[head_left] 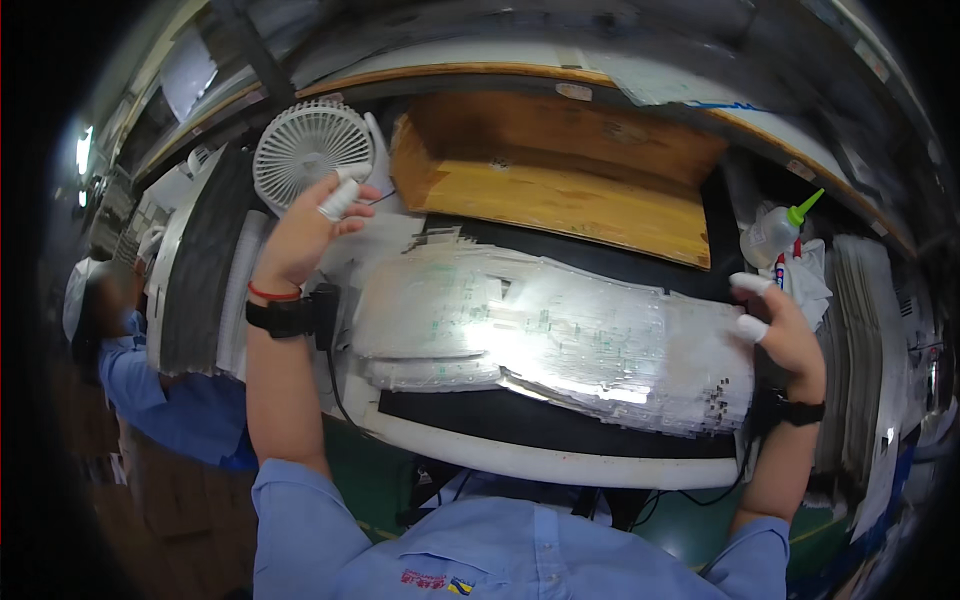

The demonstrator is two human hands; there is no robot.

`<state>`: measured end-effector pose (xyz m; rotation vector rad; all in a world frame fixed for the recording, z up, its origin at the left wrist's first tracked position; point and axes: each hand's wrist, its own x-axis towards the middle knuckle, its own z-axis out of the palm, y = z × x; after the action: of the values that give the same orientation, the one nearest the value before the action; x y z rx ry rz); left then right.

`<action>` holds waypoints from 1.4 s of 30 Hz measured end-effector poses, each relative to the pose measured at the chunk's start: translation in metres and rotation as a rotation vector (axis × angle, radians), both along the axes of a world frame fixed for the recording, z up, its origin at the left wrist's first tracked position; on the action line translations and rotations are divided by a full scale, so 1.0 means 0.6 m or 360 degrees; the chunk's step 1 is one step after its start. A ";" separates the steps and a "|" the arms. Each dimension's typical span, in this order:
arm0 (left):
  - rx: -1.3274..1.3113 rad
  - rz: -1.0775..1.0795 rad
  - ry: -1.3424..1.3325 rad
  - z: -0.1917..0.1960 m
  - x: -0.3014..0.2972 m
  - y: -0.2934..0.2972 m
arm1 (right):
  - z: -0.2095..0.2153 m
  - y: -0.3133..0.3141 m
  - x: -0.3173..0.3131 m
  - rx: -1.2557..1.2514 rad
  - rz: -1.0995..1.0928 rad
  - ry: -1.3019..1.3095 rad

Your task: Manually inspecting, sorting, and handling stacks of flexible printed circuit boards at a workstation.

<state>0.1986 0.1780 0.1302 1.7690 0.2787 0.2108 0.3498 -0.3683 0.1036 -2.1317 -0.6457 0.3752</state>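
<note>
Many thin, shiny, translucent sheets (560, 325) with faint green marks lie fanned out in overlapping layers on a black mat (480, 412). My left hand (318, 222) is raised beyond their far left corner, beside a white fan. Its fingers are closed around a thin dark stick (383, 197); only a short tip shows, so its kind is unclear. At the right end of the sheets is my right hand (785, 325), thumb and fingers apart and slightly blurred, with nothing visible between them. White covers wrap some fingertips on both hands.
A white fan (310, 155) and an open wooden box (560, 205) stand at the back. To the right are a bottle with a green nozzle (768, 235), a white cloth (808, 285) and stacked sheets (850, 350). Another person (165, 370) sits at the left, beyond a tall stack (205, 270).
</note>
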 end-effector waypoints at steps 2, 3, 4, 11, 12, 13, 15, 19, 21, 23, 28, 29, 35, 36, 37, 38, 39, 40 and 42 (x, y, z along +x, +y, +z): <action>-0.0317 -0.0151 -0.0184 0.036 -0.023 0.000 | 0.039 0.004 -0.020 0.0228 -0.0134 0.0010; -0.0472 -0.0154 -0.0236 0.056 -0.033 -0.005 | 0.060 0.009 -0.039 0.0376 -0.0199 0.0055; -0.0492 -0.0284 -0.0340 0.066 -0.044 -0.020 | 0.081 0.017 -0.062 0.0479 -0.0114 0.0035; -0.0591 -0.0362 -0.0764 0.095 -0.033 -0.162 | 0.098 0.199 -0.241 0.0510 0.0620 0.0297; -0.0618 -0.0366 -0.0813 0.093 -0.026 -0.182 | 0.086 0.238 -0.257 0.0429 0.0752 0.0257; -0.0644 -0.0373 -0.0864 0.093 -0.018 -0.200 | 0.072 0.276 -0.270 0.0376 0.0784 0.0342; -0.0610 -0.0405 -0.0899 0.093 -0.009 -0.230 | 0.050 0.342 -0.289 0.0403 0.0700 0.0348; -0.0252 -0.0221 -0.1148 0.085 0.009 -0.262 | 0.027 0.404 -0.299 0.0744 0.0527 0.0639; 0.0077 -0.0081 -0.1386 0.079 0.019 -0.263 | 0.023 0.413 -0.304 0.0700 0.0507 0.0637; 0.0598 0.0068 -0.1577 0.073 0.020 -0.255 | 0.022 0.416 -0.308 0.0523 0.0489 0.0508; 0.0959 0.0106 -0.1592 0.068 0.010 -0.249 | 0.020 0.422 -0.309 0.0525 0.0513 0.0277; 0.0729 0.0056 -0.1510 0.068 0.009 -0.250 | 0.020 0.422 -0.308 0.0578 0.0526 0.0210; -0.0903 -0.0027 -0.0856 0.074 0.015 -0.227 | 0.014 0.437 -0.310 0.0663 0.0541 0.0154; -0.0780 0.0023 -0.0830 0.070 0.019 -0.227 | 0.011 0.435 -0.308 0.0582 0.0577 0.0148; -0.0287 0.0135 -0.1127 0.067 0.024 -0.227 | 0.008 0.433 -0.305 0.0465 0.0598 0.0166; 0.0216 0.0229 -0.1385 0.065 0.030 -0.227 | 0.005 0.431 -0.303 0.0417 0.0619 0.0147; 0.0760 0.0314 -0.1614 0.062 0.033 -0.229 | 0.001 0.431 -0.302 0.0434 0.0579 0.0200; 0.0831 0.0319 -0.1604 0.061 0.032 -0.230 | -0.003 0.436 -0.300 0.0517 0.0543 0.0204; 0.0604 0.0221 -0.1513 0.055 0.029 -0.234 | -0.009 0.441 -0.293 0.0651 0.0515 0.0247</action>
<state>0.2157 0.0374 0.1631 1.8108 -0.3511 1.2186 0.1741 -0.1038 0.0980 -1.5963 -0.8952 0.5288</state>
